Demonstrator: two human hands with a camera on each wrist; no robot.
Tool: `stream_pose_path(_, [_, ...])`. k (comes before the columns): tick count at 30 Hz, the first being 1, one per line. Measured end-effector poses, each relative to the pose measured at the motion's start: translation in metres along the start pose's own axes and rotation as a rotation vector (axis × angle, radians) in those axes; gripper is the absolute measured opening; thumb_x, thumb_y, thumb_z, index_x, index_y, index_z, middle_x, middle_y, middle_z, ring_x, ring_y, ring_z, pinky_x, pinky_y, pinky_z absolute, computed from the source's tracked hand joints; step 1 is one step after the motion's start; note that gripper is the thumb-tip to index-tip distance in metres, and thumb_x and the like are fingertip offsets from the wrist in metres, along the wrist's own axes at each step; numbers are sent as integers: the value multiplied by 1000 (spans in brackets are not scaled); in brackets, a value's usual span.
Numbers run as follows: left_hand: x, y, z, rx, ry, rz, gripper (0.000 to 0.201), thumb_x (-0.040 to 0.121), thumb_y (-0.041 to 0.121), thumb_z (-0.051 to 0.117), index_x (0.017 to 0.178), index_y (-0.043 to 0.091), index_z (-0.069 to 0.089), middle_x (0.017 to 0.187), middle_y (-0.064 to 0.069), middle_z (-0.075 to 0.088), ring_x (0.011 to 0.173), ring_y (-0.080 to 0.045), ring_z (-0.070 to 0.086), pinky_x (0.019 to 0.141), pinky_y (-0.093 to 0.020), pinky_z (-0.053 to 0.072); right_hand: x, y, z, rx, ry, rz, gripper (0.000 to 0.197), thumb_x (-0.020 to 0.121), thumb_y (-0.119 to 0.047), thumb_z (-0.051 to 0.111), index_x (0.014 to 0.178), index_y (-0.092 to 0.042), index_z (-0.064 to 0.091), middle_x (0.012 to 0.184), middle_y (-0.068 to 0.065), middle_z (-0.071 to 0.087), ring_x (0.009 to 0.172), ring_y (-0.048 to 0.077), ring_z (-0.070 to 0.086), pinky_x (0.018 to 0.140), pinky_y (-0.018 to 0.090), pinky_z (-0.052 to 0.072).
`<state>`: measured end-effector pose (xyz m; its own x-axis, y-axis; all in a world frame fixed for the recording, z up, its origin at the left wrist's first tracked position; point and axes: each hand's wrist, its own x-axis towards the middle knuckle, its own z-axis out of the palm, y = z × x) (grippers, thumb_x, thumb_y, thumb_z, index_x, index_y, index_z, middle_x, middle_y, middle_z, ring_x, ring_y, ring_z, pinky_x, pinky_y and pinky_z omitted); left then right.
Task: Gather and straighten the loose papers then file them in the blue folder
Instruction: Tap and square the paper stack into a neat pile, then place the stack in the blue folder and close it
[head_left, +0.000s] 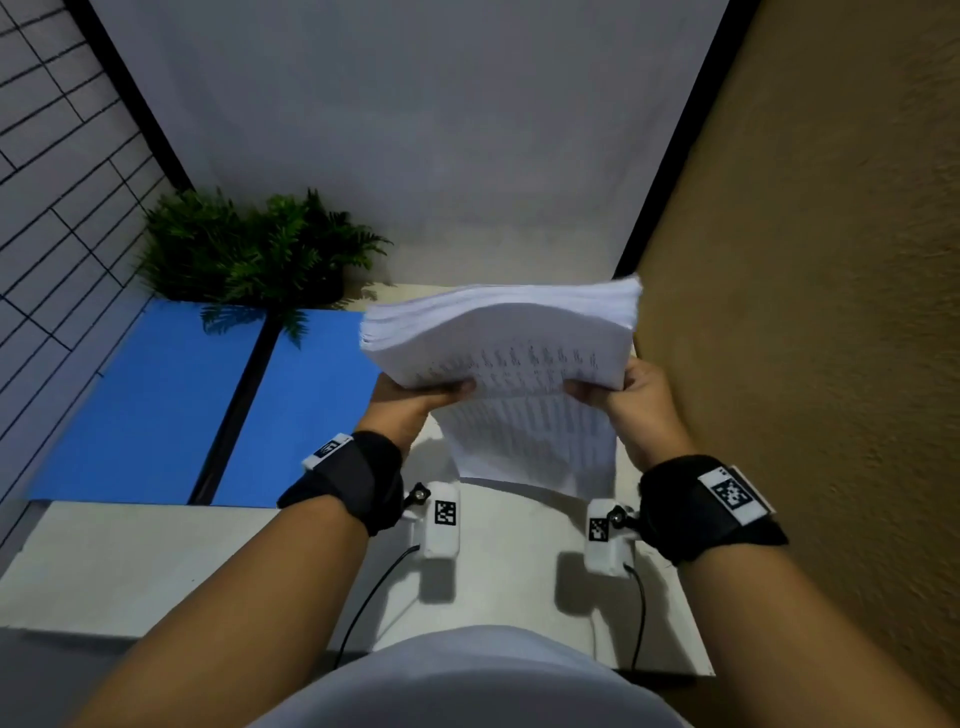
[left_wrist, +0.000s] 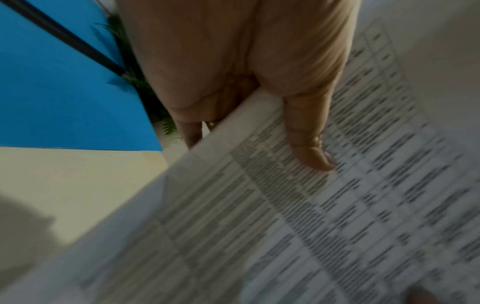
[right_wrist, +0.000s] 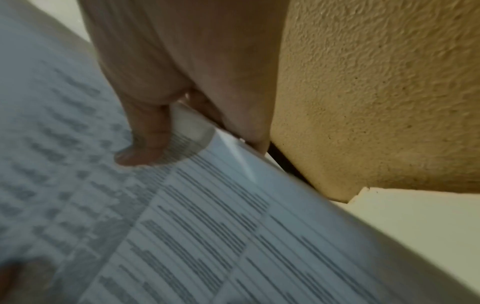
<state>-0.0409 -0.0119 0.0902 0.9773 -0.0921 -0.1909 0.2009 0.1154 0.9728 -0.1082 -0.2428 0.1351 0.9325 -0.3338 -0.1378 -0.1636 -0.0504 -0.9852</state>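
A thick stack of printed white papers (head_left: 519, 353) is held up on edge above the white table (head_left: 156, 561), its top bowing away from me. My left hand (head_left: 415, 395) grips its left side, thumb across the printed face (left_wrist: 309, 144) and fingers behind. My right hand (head_left: 623, 389) grips the right side the same way, thumb on the page (right_wrist: 145, 139). The blue folder (head_left: 171, 405) lies open flat on the table to the left, with a black spine down its middle. The stack's lower edge is near the tabletop; contact is hidden.
A green fern-like plant (head_left: 249, 249) stands at the back left, its fronds hanging over the folder's far edge. A textured ochre wall (head_left: 805, 312) runs close along the right side. White table surface shows in front of the folder and below my wrists.
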Motion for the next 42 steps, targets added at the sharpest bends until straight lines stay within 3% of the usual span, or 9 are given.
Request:
stream_pose_path(4, [-3, 22, 14, 43, -81, 99, 43, 66, 6, 88, 102, 23, 73, 95, 9, 79, 97, -10, 73, 80, -24, 57, -3, 3, 5, 100, 149, -87, 52, 68, -4, 85, 116, -10, 66, 112, 9, 72, 107, 27, 68, 93, 47, 56])
stream_pose_path(8, [-8, 42, 23, 72, -61, 241, 36, 69, 6, 87, 96, 17, 66, 96, 3, 74, 89, -7, 71, 78, -23, 57, -17, -12, 12, 26, 333, -369, 82, 73, -6, 82, 131, -44, 41, 119, -4, 56, 112, 13, 59, 97, 27, 51])
stream_pose_path(12, [-10, 49, 28, 114, -38, 285, 41, 66, 6, 89, 91, 23, 60, 91, 8, 69, 82, 2, 67, 73, -18, 54, -26, -14, 23, -298, 365, -626, 48, 83, -20, 77, 125, -31, 58, 134, -1, 40, 120, -7, 41, 98, 5, 38])
stream_pose_path(16, [-12, 29, 21, 71, -3, 157, 45, 63, 6, 90, 100, 21, 68, 102, 0, 74, 95, -12, 70, 81, -26, 58, -28, -1, 24, -293, 305, -536, 55, 80, -25, 79, 130, -28, 56, 135, -1, 37, 118, -15, 36, 92, -2, 37])
stream_pose_path(20, [-13, -6, 18, 103, 29, -72, 43, 68, 2, 86, 107, 5, 68, 108, -10, 72, 106, -27, 65, 78, -29, 54, -21, 18, 14, -18, 221, -271, 109, 65, -17, 89, 146, -47, 21, 136, -4, 44, 122, 3, 49, 97, 21, 48])
stream_pose_path(25, [-15, -17, 22, 117, 75, -141, 27, 80, -1, 76, 105, 6, 67, 101, -10, 70, 90, -24, 66, 91, -43, 54, -6, 53, 2, 62, 10, 65, 49, 65, -4, 87, 108, -15, 68, 109, 9, 73, 108, 27, 67, 90, 46, 57])
stream_pose_path(30, [-6, 2, -5, -114, 18, -183, 35, 86, -9, 66, 119, -1, 62, 98, -8, 72, 75, -10, 75, 72, -23, 61, -4, 65, 19, 103, -84, 160, 33, 73, 2, 81, 100, -13, 71, 96, 0, 76, 86, 14, 75, 71, 21, 59])
stream_pose_path(35, [25, 7, -88, -143, 174, -246, 44, 85, -1, 72, 127, -3, 60, 110, -12, 72, 98, -23, 70, 88, -32, 60, -15, 83, 85, -38, -237, 239, 32, 85, -5, 72, 116, -11, 66, 106, 4, 74, 98, 21, 72, 87, 34, 58])
stream_pose_path(42, [46, -16, -189, 469, 414, -275, 11, 88, 16, 73, 88, 10, 63, 103, -15, 68, 77, -28, 65, 81, -40, 57, -14, 86, 109, -82, -189, 317, 31, 90, 0, 64, 119, -9, 63, 107, 6, 72, 93, 20, 70, 86, 36, 56])
